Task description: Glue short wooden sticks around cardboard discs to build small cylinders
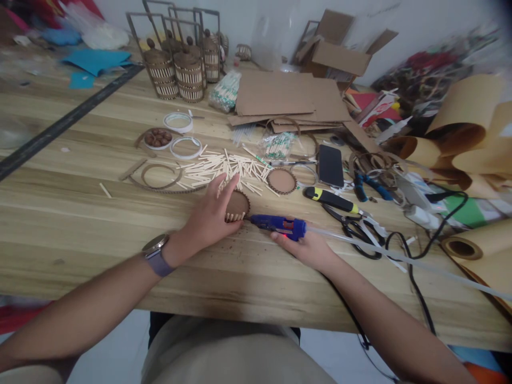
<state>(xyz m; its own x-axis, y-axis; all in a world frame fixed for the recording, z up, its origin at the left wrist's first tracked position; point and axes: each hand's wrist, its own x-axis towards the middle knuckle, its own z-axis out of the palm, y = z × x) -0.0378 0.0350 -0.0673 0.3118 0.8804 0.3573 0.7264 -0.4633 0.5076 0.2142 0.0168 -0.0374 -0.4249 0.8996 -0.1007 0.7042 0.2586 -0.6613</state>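
Reference: clock face centred on the round base [239,202], 12 o'clock toward the wall. Base on the table [192,290], in front of the wearer.

Left hand [210,216]: at 8 o'clock, beside the base. Thumb low at the near rim; index and middle fingers raised, spread wide. Thumb pressure on the rim: cannot tell.

Right hand [314,249]: at 4 o'clock, wrapped round the handle of the glue gun [276,225], thumb along the side. Nozzle directed at the base, just beside the short upright sticks [236,216] near 6 o'clock on the rim.

Handling, by judgement:
- Round base: probably light, fairly stiff, apt to slide under sideways push. Hold by the ridged rim at 9 to 10 o'clock, clear of the upright sticks.
- Upright sticks: probably fragile and easily tipped. Avoid squeezing; steady low, near the rim.
- Glue gun: probably hard plastic, heavier than the base, hot at the nozzle. Grip by the handle only. Allow for drag from the glue rod [352,240], trailing toward 4 o'clock.
- Loose sticks [228,164], heaped at 12 o'clock: very light, liable to scatter. Pinch singly at mid-length.
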